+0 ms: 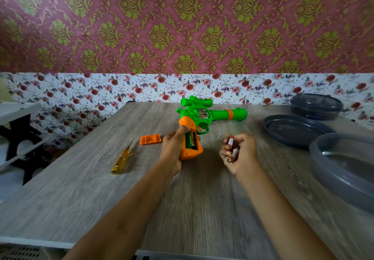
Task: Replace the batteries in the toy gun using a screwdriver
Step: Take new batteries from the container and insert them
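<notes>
Nearest the camera, two bare forearms reach up from the bottom edge over the wood-grain counter (pixel 192 209). Right of centre, the right hand (pixel 242 154) is curled round two batteries (pixel 232 152), which are blurred, so their markings cannot be read. Just left of it, the left hand (pixel 172 148) grasps the orange grip of the toy gun (pixel 202 116), thumb up along the grip's edge, and the green barrel points toward the right of the frame. The battery compartment (pixel 191 140) in the grip stands open and faces the camera. At least one cell seems to sit inside, though I cannot tell for sure.

Left of the hands, the orange compartment cover (pixel 150 139) lies on the counter. The yellow-handled screwdriver (pixel 121 161) lies further left and lower, apart from it.

The step looks like the cell swap itself (whether these two are coming out or going in cannot be told). The next move likely calls for matching each cell's polarity to the slots, then refitting the cover and screwing it down.

Along the right edge sit grey plastic containers (pixel 344 166) and a lid (pixel 293 130).
</notes>
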Demonstrator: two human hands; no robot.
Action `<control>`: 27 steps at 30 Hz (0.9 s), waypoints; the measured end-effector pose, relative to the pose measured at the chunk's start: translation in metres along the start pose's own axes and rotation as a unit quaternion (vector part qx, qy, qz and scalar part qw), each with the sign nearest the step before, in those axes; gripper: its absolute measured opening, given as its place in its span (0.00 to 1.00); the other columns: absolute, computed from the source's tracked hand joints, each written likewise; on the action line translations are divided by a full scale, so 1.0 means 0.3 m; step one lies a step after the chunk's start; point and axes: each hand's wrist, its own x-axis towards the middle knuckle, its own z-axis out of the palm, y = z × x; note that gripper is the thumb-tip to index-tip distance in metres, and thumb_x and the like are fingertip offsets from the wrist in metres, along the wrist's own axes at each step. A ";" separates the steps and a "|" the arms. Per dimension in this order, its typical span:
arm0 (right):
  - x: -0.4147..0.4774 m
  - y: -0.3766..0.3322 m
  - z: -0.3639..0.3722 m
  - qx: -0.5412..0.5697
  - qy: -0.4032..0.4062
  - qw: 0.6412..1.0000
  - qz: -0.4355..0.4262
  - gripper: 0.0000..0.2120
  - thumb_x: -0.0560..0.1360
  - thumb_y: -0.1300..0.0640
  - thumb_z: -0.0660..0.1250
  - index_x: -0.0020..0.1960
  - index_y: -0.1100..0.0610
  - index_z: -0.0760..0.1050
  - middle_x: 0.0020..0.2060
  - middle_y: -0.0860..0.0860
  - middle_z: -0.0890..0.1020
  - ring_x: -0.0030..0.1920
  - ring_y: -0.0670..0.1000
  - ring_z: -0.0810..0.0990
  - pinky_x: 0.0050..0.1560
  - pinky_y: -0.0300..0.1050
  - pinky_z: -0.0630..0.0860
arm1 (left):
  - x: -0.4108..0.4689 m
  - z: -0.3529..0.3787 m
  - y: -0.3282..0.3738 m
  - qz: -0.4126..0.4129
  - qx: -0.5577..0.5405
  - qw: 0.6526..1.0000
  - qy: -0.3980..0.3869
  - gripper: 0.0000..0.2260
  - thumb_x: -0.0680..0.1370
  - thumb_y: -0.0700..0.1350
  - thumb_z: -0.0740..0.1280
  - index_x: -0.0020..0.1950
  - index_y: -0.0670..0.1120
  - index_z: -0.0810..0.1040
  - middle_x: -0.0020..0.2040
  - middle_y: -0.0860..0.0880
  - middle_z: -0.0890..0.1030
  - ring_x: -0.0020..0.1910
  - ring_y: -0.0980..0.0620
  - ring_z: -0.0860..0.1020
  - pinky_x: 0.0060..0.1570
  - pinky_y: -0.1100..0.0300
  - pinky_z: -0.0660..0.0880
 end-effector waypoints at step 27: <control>-0.030 0.035 0.013 -0.369 -0.091 0.910 -0.164 0.12 0.75 0.67 0.63 0.57 0.63 0.77 0.47 0.56 0.80 0.18 0.38 0.68 0.20 0.27 0.62 | 0.016 0.000 0.002 0.035 0.105 0.993 -0.046 0.08 0.81 0.46 0.60 0.49 0.45 0.77 0.44 0.44 0.81 0.42 0.49 0.79 0.48 0.54 0.76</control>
